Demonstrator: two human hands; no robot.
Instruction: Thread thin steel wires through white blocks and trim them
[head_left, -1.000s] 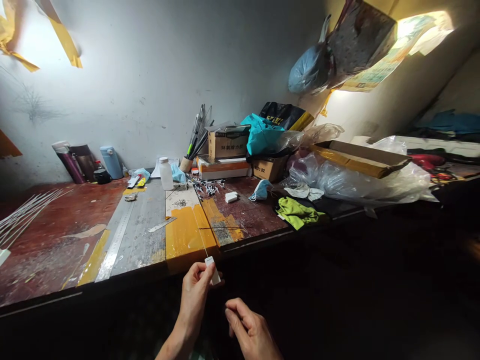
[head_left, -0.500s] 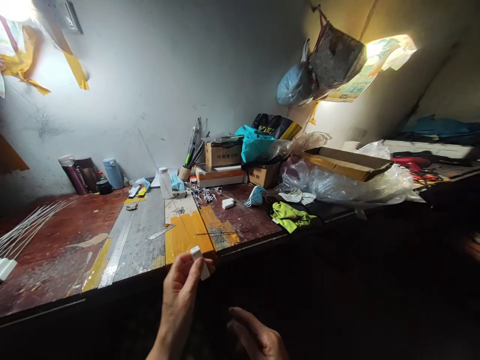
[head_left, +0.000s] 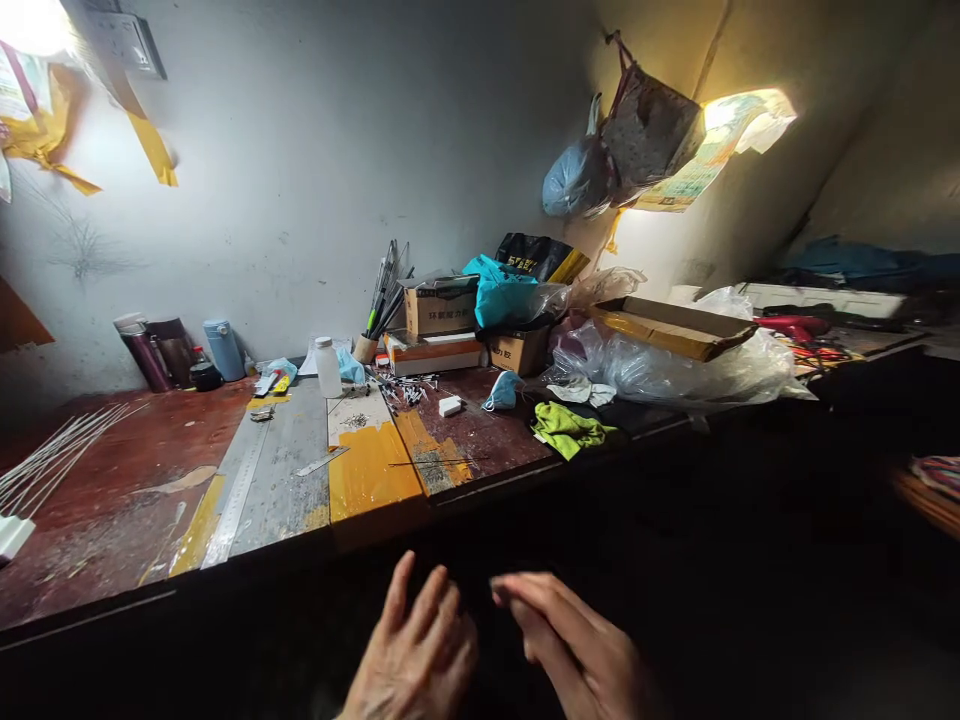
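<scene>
My left hand is at the bottom centre, below the table's front edge, back turned up. Its index finger stretches out and the others are slightly bent and apart; the palm is hidden and no object shows in it. To its right, my right hand has thumb and fingers pressed together, with a small dark spot at the tips that is too small to name. A white block lies on the red-brown table, near a blue mask. Thin dark rods lie near the table's front edge.
A white bottle, cardboard boxes and plastic bags stand along the back. A green cloth lies at the front edge. A steel ruler and white rods are at left.
My left hand has moved right and down and turned over; the white piece it held no longer shows. My right hand has moved up and right, its fingers now pressed together. The view has shifted slightly.
</scene>
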